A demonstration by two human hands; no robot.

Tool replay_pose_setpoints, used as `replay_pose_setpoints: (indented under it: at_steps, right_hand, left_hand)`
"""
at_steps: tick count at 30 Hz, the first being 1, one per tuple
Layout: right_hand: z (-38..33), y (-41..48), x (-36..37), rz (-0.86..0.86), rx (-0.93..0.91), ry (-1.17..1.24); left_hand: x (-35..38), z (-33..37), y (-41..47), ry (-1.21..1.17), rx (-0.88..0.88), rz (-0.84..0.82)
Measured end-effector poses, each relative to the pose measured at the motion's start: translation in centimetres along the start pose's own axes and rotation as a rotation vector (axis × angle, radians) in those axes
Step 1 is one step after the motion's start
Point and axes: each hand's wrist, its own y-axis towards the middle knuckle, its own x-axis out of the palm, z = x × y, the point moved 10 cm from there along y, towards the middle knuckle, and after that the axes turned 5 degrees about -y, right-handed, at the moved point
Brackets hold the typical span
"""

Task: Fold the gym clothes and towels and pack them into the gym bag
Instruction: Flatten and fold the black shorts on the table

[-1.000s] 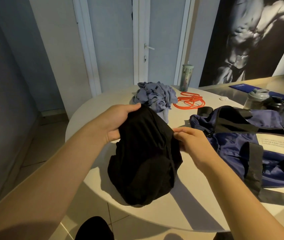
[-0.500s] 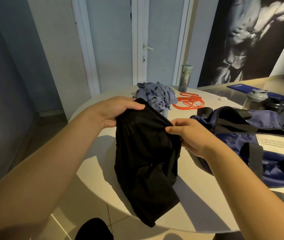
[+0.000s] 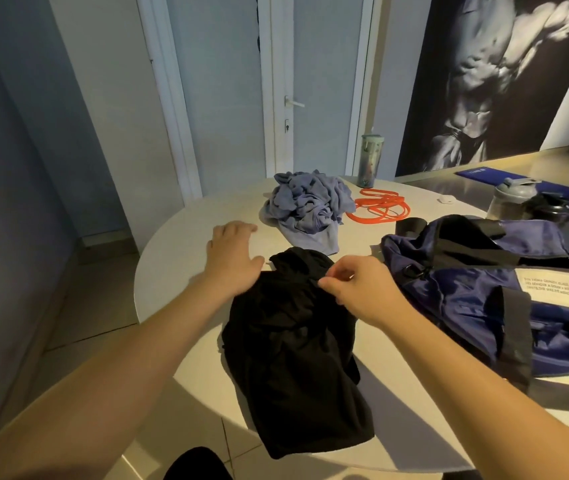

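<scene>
Laying out: in the head view, the black garment [image 3: 293, 341] lies rumpled on the round table [image 3: 172, 251], its lower end over the near edge, apparently spread for a first fold.
Left hand [image 3: 232, 258]: fingers straight and flat at the garment's upper left corner, likely to smooth it.
Right hand [image 3: 355, 289]: thumb and forefinger seem to pinch the top hem, probably to tug it square.
Gym bag [image 3: 466, 292]: navy, just right of the garment, handy for packing.
Grey-blue cloth [image 3: 307, 206]: a crumpled heap behind, not yet folded.

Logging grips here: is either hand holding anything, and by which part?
The right hand pinches the black garment at its top edge; the left hand is flat and holds nothing.
</scene>
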Motion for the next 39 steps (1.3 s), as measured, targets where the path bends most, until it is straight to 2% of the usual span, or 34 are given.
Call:
replay_pose_setpoints:
  at_steps: [1,3,6,8,10,13,16,17,19,21,23,25,27,28,30,33,35,37,38,39]
  right_hand:
    - [-0.3,-0.4,1.3,-0.068,-0.006,-0.062]
    - [-0.3,-0.7,3.3,-0.156,-0.021,-0.175]
    - [0.4,0.0,2.9,-0.063,-0.029,-0.224]
    - [1.8,0.5,2.1,-0.015,0.067,-0.084]
    - [3.7,0.6,1.8,-0.017,0.234,0.241]
    - [5.4,0.4,2.0,-0.039,0.424,0.586]
    - [5.7,0.9,0.8,0.000,0.442,0.682]
    - [5.8,1.3,0.0,0.036,0.420,0.647]
    - [5.7,2.2,-1.8,0.126,0.332,0.420]
    - [4.5,2.7,-3.5,0.223,0.212,0.090]
    - [2.3,2.2,-4.0,0.292,0.086,-0.042]
    - [-0.8,0.9,-3.1,0.261,-0.063,-0.019]
    - [-3.5,-0.5,-0.3,0.065,-0.159,-0.030]
    - [-4.3,-1.1,1.3,-0.045,-0.176,-0.054]
    - [-4.5,-1.3,2.9,-0.151,-0.188,-0.101]
    - [-2.7,-0.2,2.8,-0.202,-0.087,0.017]
    - [-0.9,0.5,2.7,-0.233,0.055,0.178]
    - [0.2,0.9,2.9,-0.238,0.164,0.385]
    - [0.5,1.1,3.0,-0.240,0.208,0.473]
    - [0.4,1.1,3.0,-0.241,0.244,0.541]
  left_hand:
    - [0.1,1.0,-1.2,-0.027,0.065,0.011]
    - [1.8,2.3,-3.7,-0.094,0.115,-0.094]
    - [5.2,3.4,-6.7,0.018,0.249,-0.311]
    - [6.4,3.0,-7.6,0.073,0.279,-0.361]
    - [6.0,2.8,-7.5,0.075,0.282,-0.310]
    - [4.1,1.1,-5.9,-0.194,0.071,-0.243]
    - [2.1,-0.4,-4.6,-0.619,-0.205,-0.194]
    - [1.5,-0.7,-4.6,-0.803,-0.306,-0.154]
    - [1.1,-1.1,-5.2,-1.115,-0.525,-0.110]
    - [1.9,-1.6,-5.7,-1.245,-0.683,-0.144]
    - [2.6,-2.0,-5.8,-1.267,-0.769,-0.182]
    - [2.9,-2.0,-5.8,-1.280,-0.801,-0.206]
    - [3.3,-1.3,-6.0,-1.301,-0.777,-0.289]
    - [3.4,-0.6,-6.0,-1.289,-0.727,-0.336]
    - [2.5,-0.1,-5.4,-1.154,-0.575,-0.360]
    - [0.1,-1.4,-3.3,-0.706,-0.291,-0.244]
    - [-1.7,-3.1,-2.6,-0.423,-0.199,-0.107]
    - [-4.0,-3.7,-3.0,-0.220,-0.126,0.140]
    - [-4.8,-3.1,-3.8,-0.199,-0.098,0.231]
    - [-4.6,-2.2,-4.4,-0.218,-0.090,0.230]
